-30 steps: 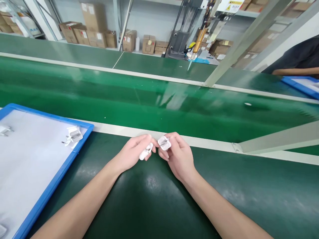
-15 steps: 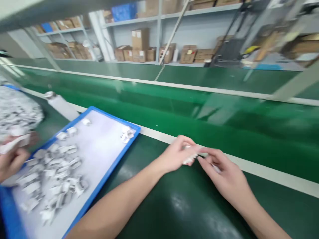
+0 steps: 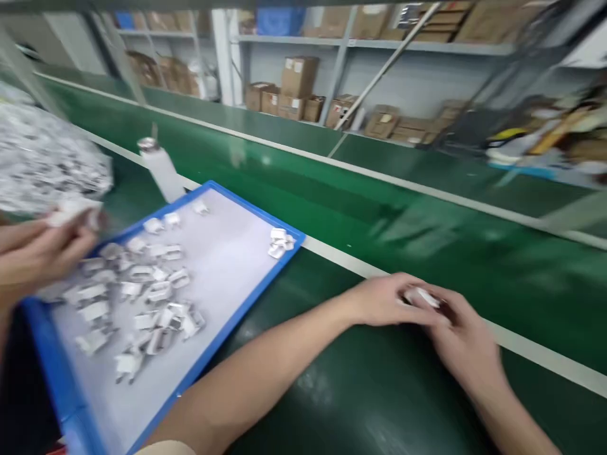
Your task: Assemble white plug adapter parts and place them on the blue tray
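Observation:
My left hand (image 3: 384, 300) and my right hand (image 3: 467, 335) meet above the dark green table. Between their closed fingers is a small white plastic piece (image 3: 427, 297), mostly covered and slightly blurred. Both hands touch it, and whether anything else is in them is hidden. To the left lies a blue-rimmed tray (image 3: 246, 294). White plastic plug housings (image 3: 159, 291) are scattered over its left half, some with two pins showing. A small cluster of white pieces (image 3: 279, 242) sits in its far right corner.
A co-worker's hands (image 3: 47, 253) hold a white part over the tray's left edge. Behind them lies a clear bag of white parts (image 3: 47, 151). A white bottle (image 3: 161, 167) stands behind the tray. The green conveyor belt (image 3: 332, 205) runs beyond the pale edge strip. Shelves carry cardboard boxes (image 3: 298, 76).
The view has swung, so the tray and shelves appear farther right. My hands have come closer together, fingers now overlapping around the white piece. The co-worker's hands show more fully.

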`<state>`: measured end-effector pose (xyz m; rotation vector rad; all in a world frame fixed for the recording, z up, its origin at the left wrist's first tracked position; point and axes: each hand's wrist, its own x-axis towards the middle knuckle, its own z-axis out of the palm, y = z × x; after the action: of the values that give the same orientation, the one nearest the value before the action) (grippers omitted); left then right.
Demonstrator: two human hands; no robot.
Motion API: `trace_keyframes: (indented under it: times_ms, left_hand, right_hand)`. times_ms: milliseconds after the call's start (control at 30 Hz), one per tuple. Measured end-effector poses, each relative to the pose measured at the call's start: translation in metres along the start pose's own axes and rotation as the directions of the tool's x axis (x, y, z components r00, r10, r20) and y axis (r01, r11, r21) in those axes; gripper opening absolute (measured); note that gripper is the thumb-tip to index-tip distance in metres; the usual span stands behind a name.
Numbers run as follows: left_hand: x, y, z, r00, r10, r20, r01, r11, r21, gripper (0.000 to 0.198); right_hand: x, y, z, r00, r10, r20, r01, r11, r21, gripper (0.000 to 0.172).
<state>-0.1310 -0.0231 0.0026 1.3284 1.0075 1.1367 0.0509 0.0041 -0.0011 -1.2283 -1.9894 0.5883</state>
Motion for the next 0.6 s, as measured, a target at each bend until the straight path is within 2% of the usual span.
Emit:
trace_keyframes:
  times_ms: [33, 100, 167, 233, 433, 600]
  left_hand:
    - [0.001, -0.006, 0.001, 0.999, 0.010, 0.037, -0.007, 0.997, -0.076, 0.044]
    - [0.003, -0.017, 0.003, 0.995, 0.019, 0.095, 0.004, 0.971, -0.239, 0.048]
    - [0.003, -0.023, 0.004, 0.994, 0.022, 0.104, 0.015, 0.938, -0.345, 0.048]
    - [0.002, -0.024, 0.003, 0.994, 0.016, 0.112, 0.027, 0.928, -0.372, 0.046]
    - [-0.008, -0.017, 0.000, 0.982, 0.038, 0.184, 0.014, 0.962, -0.272, 0.042]
    - [-0.009, -0.016, 0.004, 0.989, 0.060, 0.136, -0.027, 0.973, -0.231, 0.027]
  right_hand:
    - [-0.001, -0.012, 0.002, 0.998, 0.061, -0.027, -0.056, 0.988, 0.145, 0.034]
    - [-0.004, -0.026, 0.007, 0.988, 0.151, 0.036, -0.151, 0.887, 0.437, 0.033]
    - [-0.009, -0.030, 0.010, 0.986, 0.161, 0.043, -0.163, 0.887, 0.432, 0.032]
    - [-0.014, -0.028, 0.010, 0.986, 0.162, 0.047, -0.167, 0.899, 0.404, 0.032]
    - [-0.025, -0.022, 0.004, 0.990, 0.134, 0.040, -0.139, 0.905, 0.403, 0.040]
    - [-0.029, -0.017, 0.004, 0.989, 0.144, 0.017, -0.137, 0.895, 0.425, 0.034]
